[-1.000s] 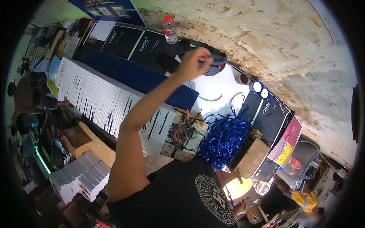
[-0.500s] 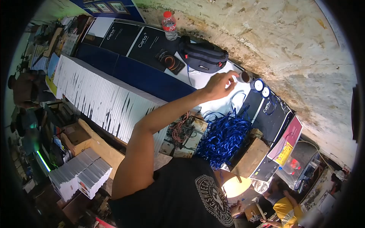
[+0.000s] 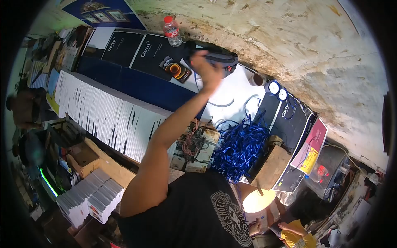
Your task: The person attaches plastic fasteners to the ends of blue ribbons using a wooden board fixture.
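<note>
My left hand [image 3: 209,73], slightly blurred, is raised over the table beside a dark waist bag [image 3: 225,59], fingers apart and nothing visible in them. It partly covers the bag. Left of the hand lies a dark phone-like rectangle [image 3: 178,72] with a round amber picture. A cup with a dark brown inside [image 3: 257,79] stands near the wall, apart from the hand. My right hand [image 3: 255,227] shows only partly at the lower edge, beside the black shirt; its fingers are too small to make out.
A tangle of blue ribbon [image 3: 240,151] lies near my body, with two ribbon spools [image 3: 273,87] by the wall. A long row of white paper stacks [image 3: 107,111] runs left. There is a water bottle [image 3: 172,32], a wooden block [image 3: 271,167] and a person in yellow [image 3: 295,233].
My left hand has left the cup and moved left to the waist bag. The cup stays standing on the table. The picture on the dark rectangle has turned brighter amber.
</note>
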The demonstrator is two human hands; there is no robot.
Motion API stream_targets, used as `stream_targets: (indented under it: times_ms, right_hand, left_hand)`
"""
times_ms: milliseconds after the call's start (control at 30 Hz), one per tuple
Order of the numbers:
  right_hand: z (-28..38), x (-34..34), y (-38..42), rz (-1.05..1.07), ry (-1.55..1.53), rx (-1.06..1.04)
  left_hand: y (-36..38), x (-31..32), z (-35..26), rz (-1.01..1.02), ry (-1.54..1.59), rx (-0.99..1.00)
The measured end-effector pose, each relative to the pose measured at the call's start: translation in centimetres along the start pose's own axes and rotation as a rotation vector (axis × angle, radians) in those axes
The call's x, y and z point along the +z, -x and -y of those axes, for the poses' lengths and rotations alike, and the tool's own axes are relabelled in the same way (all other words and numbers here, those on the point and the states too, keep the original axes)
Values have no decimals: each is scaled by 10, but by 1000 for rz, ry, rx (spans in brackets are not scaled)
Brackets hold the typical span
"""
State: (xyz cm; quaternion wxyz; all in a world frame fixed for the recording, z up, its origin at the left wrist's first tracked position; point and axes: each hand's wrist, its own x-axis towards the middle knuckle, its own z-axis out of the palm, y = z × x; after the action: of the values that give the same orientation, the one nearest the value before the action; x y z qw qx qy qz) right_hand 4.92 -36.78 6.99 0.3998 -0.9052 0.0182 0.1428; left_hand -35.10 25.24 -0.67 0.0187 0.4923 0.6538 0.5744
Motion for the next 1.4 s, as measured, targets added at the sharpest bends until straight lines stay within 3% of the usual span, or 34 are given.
stream_targets:
  times_ms: [33, 100, 167, 267, 367, 467, 567, 633, 667, 733, 800, 867, 1100, 1300, 1400]
  right_hand:
    - [7, 5, 13, 2, -19, 34]
    - [15, 4, 25, 29, 38, 87]
    - [15, 7, 24, 43, 66, 81]
    - [16, 14, 19, 46, 43, 60]
    - [19, 20, 16, 53, 6, 15]
    - [15, 18, 11, 55, -29, -32]
    - [-9, 20, -11, -30, -101, -36]
    - [-28, 20, -28, -102, -153, -32]
    - [-26, 18, -27, -38, -142, -21]
    - [-14, 15, -20, 88, -121, 2]
    - [-14, 20, -25, 66, -150, 35]
    - [23, 31, -2, 59, -10, 26]
    - [25, 28, 2, 55, 77, 24]
    - [32, 32, 26, 25, 57, 64]
    - [-1, 18, 4, 21, 62, -3]
  left_hand:
    - [-5, 6, 44, -156, -98, -155]
    - [-29, -24, 87, -75, -343, -523]
    - [-38, -41, 117, 159, -473, -816]
    - [-37, -50, 133, 408, -550, -896]
    - [-38, -50, 138, 433, -532, -913]
    - [-45, -50, 139, 382, -640, -758]
    - [-58, -44, 120, 98, -486, -639]
    - [-54, -32, 104, -109, -273, -277]
    - [-52, -28, 79, -197, -128, -88]
    - [-49, -29, 25, -119, 16, 27]
    - [-49, -23, -6, -100, 128, 178]
    - [-47, -16, -23, 16, 247, 96]
    - [-22, 13, -36, 287, 371, 134]
    - [-3, 29, -41, 461, 283, 164]
    - [4, 37, -46, 584, 244, 167]
